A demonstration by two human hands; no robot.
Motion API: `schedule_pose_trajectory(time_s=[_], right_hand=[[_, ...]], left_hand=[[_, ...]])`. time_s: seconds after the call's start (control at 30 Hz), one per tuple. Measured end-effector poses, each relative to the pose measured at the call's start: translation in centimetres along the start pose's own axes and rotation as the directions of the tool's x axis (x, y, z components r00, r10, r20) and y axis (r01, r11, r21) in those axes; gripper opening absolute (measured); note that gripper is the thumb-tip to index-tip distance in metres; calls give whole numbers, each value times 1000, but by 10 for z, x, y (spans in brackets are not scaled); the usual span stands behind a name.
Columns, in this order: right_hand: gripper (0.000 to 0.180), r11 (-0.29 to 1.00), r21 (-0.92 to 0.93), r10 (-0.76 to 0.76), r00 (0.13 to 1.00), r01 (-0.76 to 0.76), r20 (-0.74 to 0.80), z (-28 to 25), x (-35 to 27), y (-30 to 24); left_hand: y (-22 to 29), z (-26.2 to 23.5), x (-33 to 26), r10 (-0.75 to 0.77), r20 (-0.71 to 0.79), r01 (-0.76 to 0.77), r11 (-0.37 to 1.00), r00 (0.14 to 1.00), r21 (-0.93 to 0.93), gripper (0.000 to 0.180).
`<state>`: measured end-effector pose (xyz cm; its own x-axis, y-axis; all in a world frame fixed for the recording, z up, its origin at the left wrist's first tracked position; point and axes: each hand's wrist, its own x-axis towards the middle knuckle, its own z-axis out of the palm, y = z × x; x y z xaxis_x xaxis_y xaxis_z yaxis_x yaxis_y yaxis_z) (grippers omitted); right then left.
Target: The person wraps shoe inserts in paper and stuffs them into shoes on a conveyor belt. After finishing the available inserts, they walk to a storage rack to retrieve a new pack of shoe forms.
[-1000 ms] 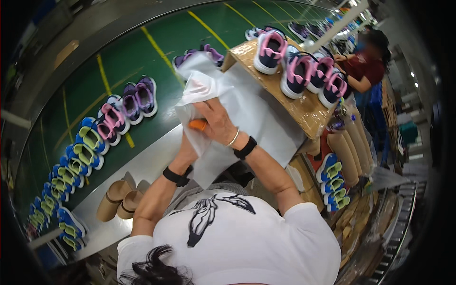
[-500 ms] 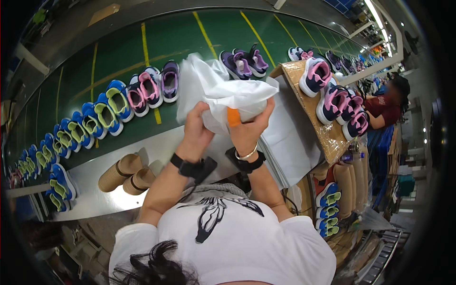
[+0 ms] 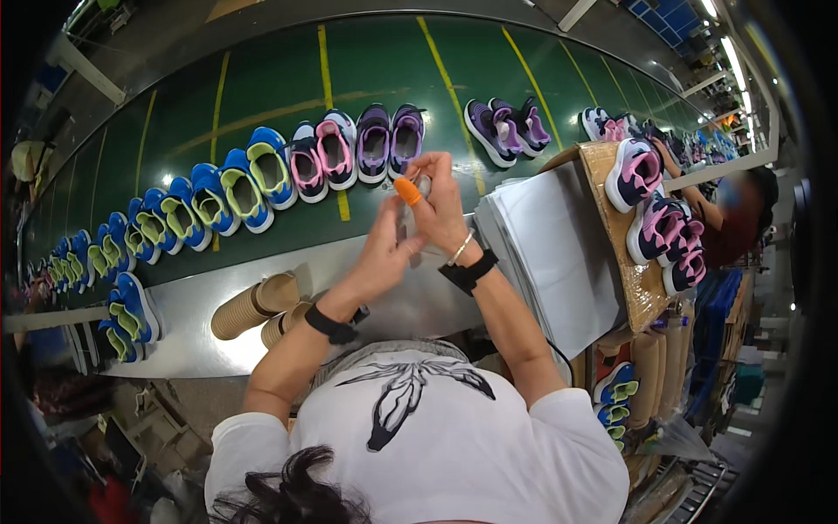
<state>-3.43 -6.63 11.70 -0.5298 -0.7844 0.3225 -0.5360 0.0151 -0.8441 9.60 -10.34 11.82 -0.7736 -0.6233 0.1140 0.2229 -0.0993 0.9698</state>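
My right hand (image 3: 443,210) is closed, its thumb in an orange finger cot (image 3: 408,191). A small part of crumpled white paper (image 3: 424,185) shows between its fingers. My left hand (image 3: 384,249) is curled against it from below left, with the fingers partly hidden and the paper apparently squeezed between both hands. Just beyond my hands stand two purple shoes (image 3: 374,144), toes away from me. Left of them is a navy and pink pair (image 3: 336,148). A second purple pair (image 3: 506,131) stands farther right.
Blue and lime shoes (image 3: 231,192) line the green belt (image 3: 262,87) leftward. Nested brown cardboard forms (image 3: 253,306) lie on the metal table (image 3: 192,301). To my right are a stack of white sheets (image 3: 559,253) and a carton (image 3: 646,288) bearing pink and navy shoes (image 3: 672,231). A co-worker (image 3: 742,214) stands beyond.
The large white sheet has been crumpled down into my hands, which moved together. The second purple shoe of the nearer pair shows now. My view has shifted, so things sit farther right.
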Motion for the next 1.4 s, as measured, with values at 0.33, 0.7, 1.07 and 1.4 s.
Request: schedule_pose_trajectory(time_s=[0.33,0.7,1.07,1.4], right_hand=[[76,951,-305,61,998,-55,12,22,-2,41],[42,699,-698,342,931,-158,131,65,98,130],[48,792,-609,157,956,26,246,85,81,152],[44,703,-707,58,985,76,163,82,100,171]], left_hand=[[-54,-110,102,-379,125,354,917,917,181,40],[-159,-116,216,-47,261,-203,502,964,841,14],[-152,-129,225,-253,233,-106,431,939,896,28],[-150,-121,212,-75,361,-250,593,929,766,18]])
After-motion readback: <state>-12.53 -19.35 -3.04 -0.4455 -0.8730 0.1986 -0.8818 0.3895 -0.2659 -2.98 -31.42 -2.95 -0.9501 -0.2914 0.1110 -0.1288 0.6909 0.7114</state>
